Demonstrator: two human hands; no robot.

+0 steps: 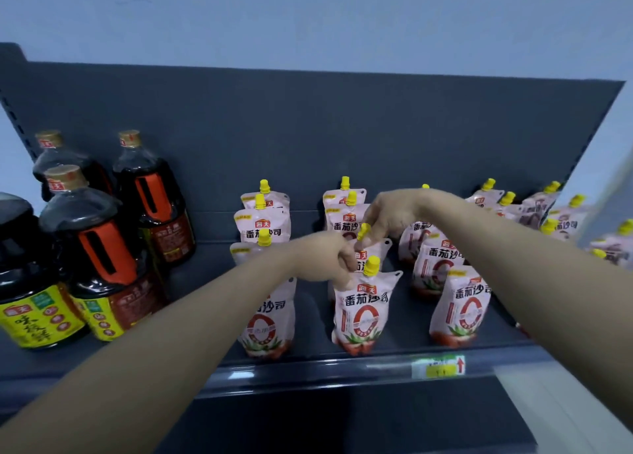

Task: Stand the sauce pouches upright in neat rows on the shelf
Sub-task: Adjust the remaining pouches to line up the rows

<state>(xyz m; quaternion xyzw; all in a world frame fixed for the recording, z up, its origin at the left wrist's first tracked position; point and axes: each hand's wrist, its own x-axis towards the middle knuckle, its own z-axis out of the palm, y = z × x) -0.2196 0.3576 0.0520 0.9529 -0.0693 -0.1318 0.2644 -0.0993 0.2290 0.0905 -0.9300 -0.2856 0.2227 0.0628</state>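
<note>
Item in hand: your right hand (390, 215) comes down from above with fingertips pinched at the neck of a pale pink spouted sauce pouch with a yellow screw cap (371, 253). Your left hand (325, 258) meets it from the left, fingers curled closed against the pouch's upper edge. The pouch stands second from the front in the middle column, directly under both hands.

Step, as judged: squaring this pouch upright in its row. The next move calls for setting its base flat, label forward, in line with the front pouch (361, 308) just below your hands.

Neighbouring stock: more matching pouches in columns to either side and behind, on the dark grey metal shelf (212, 272); those far right look less orderly.

Legible: red "海天" badge and "番茄沙司" on the pouches. Well to the left, dark soy sauce bottles with gold caps and orange handles (102, 248) carry yellow labels; the price tag (438, 368) is unreadable.
</note>
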